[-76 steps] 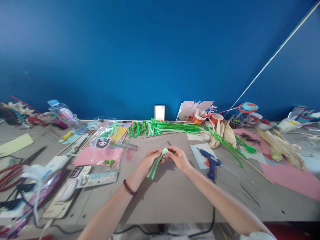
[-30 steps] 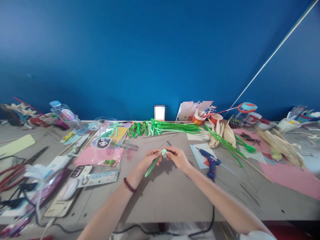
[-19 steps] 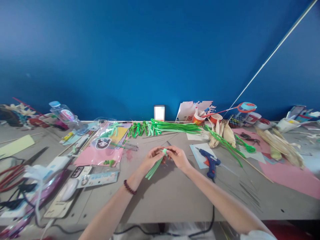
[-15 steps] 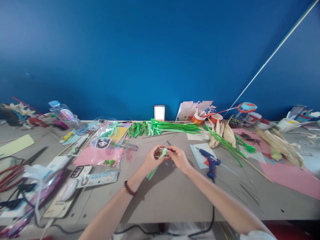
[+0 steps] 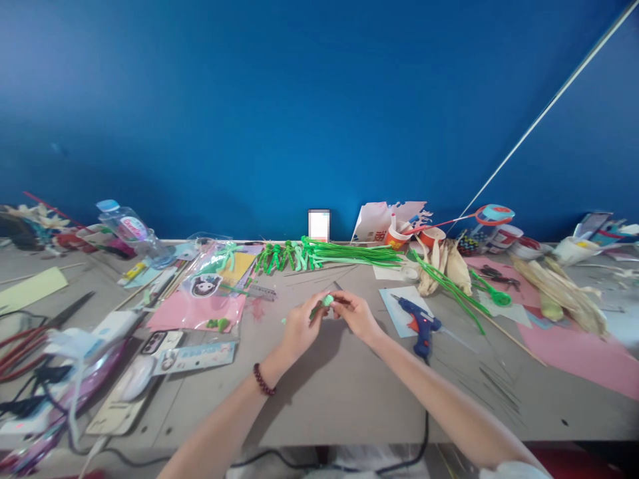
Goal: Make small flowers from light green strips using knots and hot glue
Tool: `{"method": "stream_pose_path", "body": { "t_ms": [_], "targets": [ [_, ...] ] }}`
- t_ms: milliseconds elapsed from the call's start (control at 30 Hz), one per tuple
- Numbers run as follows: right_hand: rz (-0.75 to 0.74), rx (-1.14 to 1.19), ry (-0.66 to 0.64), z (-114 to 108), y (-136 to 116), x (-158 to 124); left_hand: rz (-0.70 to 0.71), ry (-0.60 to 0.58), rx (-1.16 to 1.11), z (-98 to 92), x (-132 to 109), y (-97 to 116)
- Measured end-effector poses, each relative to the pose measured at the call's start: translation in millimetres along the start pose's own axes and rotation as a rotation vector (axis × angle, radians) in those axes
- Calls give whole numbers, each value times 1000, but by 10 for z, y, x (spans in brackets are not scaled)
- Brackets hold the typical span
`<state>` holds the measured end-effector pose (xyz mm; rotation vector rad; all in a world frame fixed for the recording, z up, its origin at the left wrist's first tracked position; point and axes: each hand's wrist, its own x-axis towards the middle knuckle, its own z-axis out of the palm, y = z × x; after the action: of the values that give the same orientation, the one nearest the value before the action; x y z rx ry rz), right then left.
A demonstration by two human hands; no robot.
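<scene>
A small pale green fuzzy piece (image 5: pixel 327 301) sits between both hands above the middle of the table. My left hand (image 5: pixel 301 326) is closed round its left side, with darker green showing at the fingers. The fingertips of my right hand (image 5: pixel 353 314) pinch the piece from the right. A tiny pale green end (image 5: pixel 284 321) pokes out left of my left hand. Behind the hands lies a row of green fuzzy stems (image 5: pixel 359 253) with knotted heads at their left end.
A blue glue gun (image 5: pixel 423 326) rests right of my hands, its cable running off the front edge. Pink paper (image 5: pixel 174 307) and a clear bag lie left. Scissors (image 5: pixel 74 309), a bottle (image 5: pixel 127 226) and paper cups (image 5: pixel 397 238) stand or lie farther out.
My left hand has turned, and the pale green stems that hung below it are now mostly hidden. The fuzzy piece has shifted slightly left. My right hand has barely moved.
</scene>
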<state>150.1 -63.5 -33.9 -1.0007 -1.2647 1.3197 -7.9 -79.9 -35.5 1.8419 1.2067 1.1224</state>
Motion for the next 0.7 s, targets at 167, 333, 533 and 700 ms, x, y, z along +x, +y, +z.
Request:
{"method": "stream_pose_path", "body": {
  "t_ms": [167,333,533,700],
  "targets": [
    [23,1,-26,-14,-13,1,-72,-18,-108,-28,22,73],
    [36,5,-27,-5,-51,-14,-133,0,-238,-25,43,131],
    [45,67,-50,-8,-43,-10,-85,16,-186,-20,14,82],
    [50,46,-63,-20,-40,-7,-33,12,-130,-37,3,21]
  ]
}}
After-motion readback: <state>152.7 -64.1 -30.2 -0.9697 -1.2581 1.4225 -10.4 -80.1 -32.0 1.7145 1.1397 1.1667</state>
